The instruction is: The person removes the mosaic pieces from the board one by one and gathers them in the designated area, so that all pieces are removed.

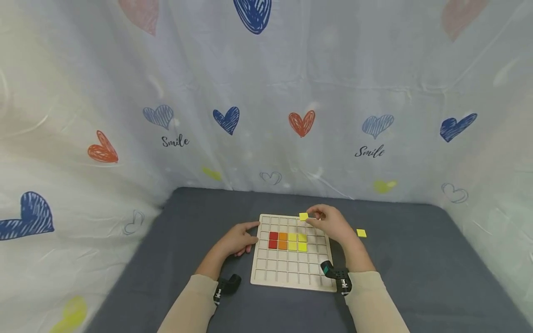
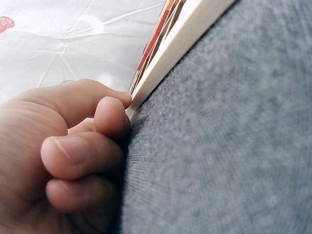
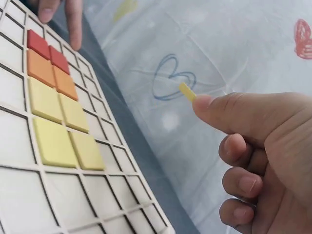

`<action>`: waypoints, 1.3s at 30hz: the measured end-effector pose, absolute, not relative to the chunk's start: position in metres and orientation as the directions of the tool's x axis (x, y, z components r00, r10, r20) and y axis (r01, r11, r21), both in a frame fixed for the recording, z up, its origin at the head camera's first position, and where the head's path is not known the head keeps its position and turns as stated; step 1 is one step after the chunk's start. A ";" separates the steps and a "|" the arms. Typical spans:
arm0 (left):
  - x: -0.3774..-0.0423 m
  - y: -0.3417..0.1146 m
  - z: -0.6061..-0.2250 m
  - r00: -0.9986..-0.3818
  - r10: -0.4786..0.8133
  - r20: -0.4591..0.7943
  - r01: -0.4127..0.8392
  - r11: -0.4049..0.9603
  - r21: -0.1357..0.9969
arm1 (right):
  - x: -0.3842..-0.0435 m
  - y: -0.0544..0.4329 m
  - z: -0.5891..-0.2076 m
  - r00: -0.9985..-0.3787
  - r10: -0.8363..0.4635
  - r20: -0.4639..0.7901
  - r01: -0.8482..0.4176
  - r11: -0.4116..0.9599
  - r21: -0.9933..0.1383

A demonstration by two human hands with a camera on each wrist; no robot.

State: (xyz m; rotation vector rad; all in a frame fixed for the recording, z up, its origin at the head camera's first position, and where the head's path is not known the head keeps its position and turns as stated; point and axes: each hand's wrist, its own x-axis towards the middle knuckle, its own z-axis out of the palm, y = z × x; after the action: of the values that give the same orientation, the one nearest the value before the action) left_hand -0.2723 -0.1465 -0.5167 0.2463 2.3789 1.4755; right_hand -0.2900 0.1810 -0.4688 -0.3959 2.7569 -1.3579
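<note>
A wooden grid board (image 1: 270, 276) lies flat on the dark cloth. In its grid two red tiles (image 1: 273, 240), two orange tiles (image 1: 282, 240) and several yellow tiles (image 1: 297, 241) form a two-row block. My right hand (image 1: 331, 224) pinches one more yellow tile (image 3: 187, 91) between thumb and index finger, held up over the board's far edge, with the other fingers curled. My left hand (image 1: 235, 239) rests beside the board, thumb and extended index finger touching its left edge. Its remaining fingers bend loosely near the cloth in the left wrist view.
A loose yellow tile (image 1: 361, 233) lies on the dark cloth (image 1: 399, 259), right of the board and beyond my right forearm. A white curtain (image 1: 266, 92) printed with hearts hangs behind the table and along its sides.
</note>
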 end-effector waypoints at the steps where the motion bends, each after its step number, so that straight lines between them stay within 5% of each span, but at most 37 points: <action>1: -0.273 -0.146 -0.517 -0.930 0.316 -0.187 -0.027 0.448 0.893 | -0.290 0.184 -0.467 -0.967 -0.244 0.078 -0.209 0.577 -0.790; 21: -0.272 -0.147 -0.519 -0.931 0.322 -0.174 -0.013 0.445 0.896 | -0.274 0.256 -0.437 -0.982 -0.157 0.108 -0.185 0.648 -0.738; 39: -0.274 -0.147 -0.519 -0.932 0.313 -0.182 -0.020 0.457 0.889 | -0.265 0.330 -0.455 -0.997 -0.060 0.040 -0.071 0.745 -0.663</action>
State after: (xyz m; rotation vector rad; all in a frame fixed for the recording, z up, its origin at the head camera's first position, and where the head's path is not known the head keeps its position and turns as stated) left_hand -0.2743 -0.1468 -0.5194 0.2492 2.3920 1.4655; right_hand -0.2652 0.3297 -0.4548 -0.1106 2.9499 -1.1220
